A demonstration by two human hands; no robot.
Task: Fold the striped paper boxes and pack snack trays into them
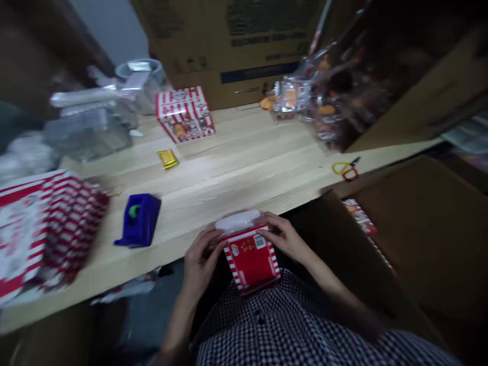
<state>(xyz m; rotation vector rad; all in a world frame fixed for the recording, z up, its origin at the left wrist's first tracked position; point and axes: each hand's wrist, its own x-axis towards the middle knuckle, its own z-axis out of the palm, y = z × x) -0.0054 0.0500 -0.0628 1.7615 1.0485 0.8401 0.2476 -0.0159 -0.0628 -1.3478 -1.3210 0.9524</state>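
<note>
A red box with striped edges and a barcode (251, 259) is held in front of my lap at the table's front edge. Clear plastic film and a white piece (238, 221) show at its upper end. My left hand (202, 251) grips the box's upper left corner, fingers bent around it. Opposite, my right hand (284, 236) pinches the upper right corner with thumb and fingers. Nearest on the table to my left hand stands a blue tape dispenser (141, 221) with a green core. What lies inside the box is hidden.
Flat striped cartons (49, 229) are stacked at left. Behind are clear plastic boxes (89, 129), a striped box (185, 114) and a yellow packet (168, 158). Wrapped items (324, 101) spill from a carton at right, near scissors (347, 169). An open cardboard box (427, 229) stands below, right.
</note>
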